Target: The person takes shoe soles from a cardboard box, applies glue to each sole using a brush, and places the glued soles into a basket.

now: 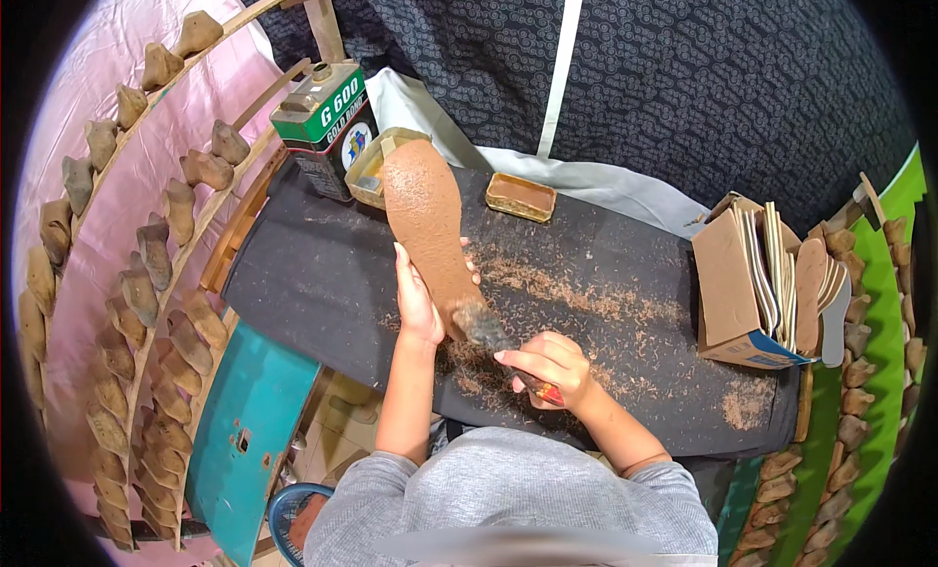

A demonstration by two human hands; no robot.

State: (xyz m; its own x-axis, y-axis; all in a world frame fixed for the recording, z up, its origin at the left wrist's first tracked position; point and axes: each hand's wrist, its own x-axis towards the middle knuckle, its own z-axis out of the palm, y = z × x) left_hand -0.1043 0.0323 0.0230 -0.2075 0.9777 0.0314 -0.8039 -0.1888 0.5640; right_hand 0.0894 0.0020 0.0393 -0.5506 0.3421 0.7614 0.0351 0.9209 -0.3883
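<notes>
A brown, sole-shaped piece with a wet-looking sheen is tilted up over the table, its wide end pointing away from me. My left hand grips it from beneath near the narrow end, thumb on the left edge and fingertips showing at the right. In my right hand is a brush with dark, clotted bristles and a red-tipped handle. The bristles touch the near end of the sole. Just behind the sole's far end stands a cut-open container, partly hidden by it.
A green and black metal can stands at the back left. Beside it to the right sits a small rectangular tin. Brown shavings litter the dark tabletop. A cardboard box holds several soles at right. Wooden shoe lasts line racks.
</notes>
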